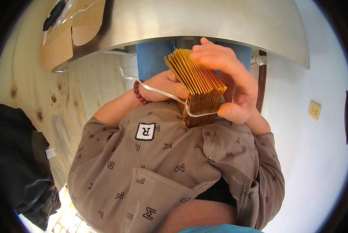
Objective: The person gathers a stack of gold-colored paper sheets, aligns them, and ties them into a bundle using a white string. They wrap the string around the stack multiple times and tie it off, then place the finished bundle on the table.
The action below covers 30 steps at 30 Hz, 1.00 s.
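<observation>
Stack of gold cards [195, 83] held at chest, band [181, 101] partly on.
Left hand [164, 86] fingers clamp the stack's side; right hand [228, 79] fingers clamp top and lower edge. Band loops the stack's lower end, not yet seated.

Gold card stack [197, 83]; white band [195, 115]; grey letter-patterned shirt [174, 167]; red bead bracelet [138, 92]

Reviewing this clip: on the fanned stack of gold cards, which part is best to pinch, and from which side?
Probably the banded lower end of the gold card stack, pinched across its flat faces from either side. The white band cinches the cards tight there, while the upper edges splay like a fan. The left hand and right hand already flank it, the right thumb near the band.
</observation>
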Each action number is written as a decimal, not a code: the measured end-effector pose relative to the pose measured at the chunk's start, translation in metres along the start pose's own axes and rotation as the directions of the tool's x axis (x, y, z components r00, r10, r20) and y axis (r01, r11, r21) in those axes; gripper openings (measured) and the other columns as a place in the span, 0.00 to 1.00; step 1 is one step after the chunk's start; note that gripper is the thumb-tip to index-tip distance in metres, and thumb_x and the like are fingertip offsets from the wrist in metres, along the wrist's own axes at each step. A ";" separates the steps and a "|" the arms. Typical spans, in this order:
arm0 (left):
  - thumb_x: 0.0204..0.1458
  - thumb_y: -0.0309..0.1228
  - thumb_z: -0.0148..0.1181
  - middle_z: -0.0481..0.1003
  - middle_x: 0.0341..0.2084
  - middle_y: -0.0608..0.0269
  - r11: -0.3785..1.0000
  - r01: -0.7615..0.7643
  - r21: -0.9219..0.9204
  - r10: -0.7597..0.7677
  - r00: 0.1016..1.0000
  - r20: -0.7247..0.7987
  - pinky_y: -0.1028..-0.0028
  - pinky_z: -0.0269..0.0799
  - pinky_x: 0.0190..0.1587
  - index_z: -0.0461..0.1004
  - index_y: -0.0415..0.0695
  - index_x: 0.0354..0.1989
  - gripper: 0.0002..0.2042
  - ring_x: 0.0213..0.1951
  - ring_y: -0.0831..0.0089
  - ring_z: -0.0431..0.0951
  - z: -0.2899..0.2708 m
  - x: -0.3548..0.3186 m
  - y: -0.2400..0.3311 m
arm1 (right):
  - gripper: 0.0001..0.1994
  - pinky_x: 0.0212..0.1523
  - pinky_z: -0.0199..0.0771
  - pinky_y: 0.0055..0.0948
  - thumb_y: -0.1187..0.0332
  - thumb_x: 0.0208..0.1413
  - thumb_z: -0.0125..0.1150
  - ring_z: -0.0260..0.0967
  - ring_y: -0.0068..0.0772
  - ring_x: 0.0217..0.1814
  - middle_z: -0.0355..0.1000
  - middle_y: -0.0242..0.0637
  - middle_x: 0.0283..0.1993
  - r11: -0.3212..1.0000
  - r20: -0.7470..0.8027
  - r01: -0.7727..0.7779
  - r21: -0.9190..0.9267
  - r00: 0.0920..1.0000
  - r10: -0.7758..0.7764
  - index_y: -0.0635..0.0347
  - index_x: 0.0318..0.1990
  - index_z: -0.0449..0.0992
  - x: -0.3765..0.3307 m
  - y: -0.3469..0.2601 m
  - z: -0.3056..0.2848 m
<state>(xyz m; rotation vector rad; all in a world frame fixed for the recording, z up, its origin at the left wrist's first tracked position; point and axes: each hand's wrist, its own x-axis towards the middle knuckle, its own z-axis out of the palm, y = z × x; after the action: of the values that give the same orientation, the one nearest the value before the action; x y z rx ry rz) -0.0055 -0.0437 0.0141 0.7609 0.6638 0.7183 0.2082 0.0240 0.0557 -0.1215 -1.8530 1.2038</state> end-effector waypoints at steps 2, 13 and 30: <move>0.54 0.32 0.71 0.78 0.55 0.66 0.991 -0.039 -0.126 0.039 0.999 -0.009 0.73 0.73 0.59 0.74 0.44 0.62 0.26 0.57 0.73 0.76 0.004 0.003 -0.004 | 0.32 0.75 0.49 0.62 0.48 0.60 0.61 0.65 0.60 0.70 0.74 0.59 0.59 0.997 0.086 -0.010 -0.079 0.996 0.017 0.72 0.59 0.75 0.001 -0.002 -0.002; 0.59 0.35 0.68 0.79 0.51 0.66 0.999 0.051 -0.004 -0.051 0.996 0.068 0.74 0.71 0.58 0.75 0.43 0.60 0.22 0.53 0.76 0.77 -0.001 -0.001 0.002 | 0.24 0.74 0.49 0.64 0.54 0.63 0.60 0.71 0.61 0.65 0.77 0.56 0.55 0.999 0.065 0.008 -0.041 0.998 -0.005 0.67 0.54 0.78 0.004 0.000 -0.001; 0.70 0.43 0.50 0.74 0.56 0.62 0.894 -0.186 -0.407 0.172 0.982 -0.072 0.64 0.76 0.57 0.62 0.44 0.68 0.24 0.55 0.70 0.77 -0.009 0.011 0.006 | 0.30 0.64 0.69 0.35 0.58 0.60 0.66 0.72 0.38 0.62 0.69 0.47 0.64 0.945 -0.192 -0.300 0.130 0.928 0.321 0.66 0.65 0.69 -0.007 0.008 -0.005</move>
<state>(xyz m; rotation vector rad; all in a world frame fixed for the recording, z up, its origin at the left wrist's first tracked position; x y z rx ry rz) -0.0077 -0.0287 0.0111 0.4206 0.4510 1.0054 0.2138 0.0281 0.0458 -0.4864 -1.6246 1.4365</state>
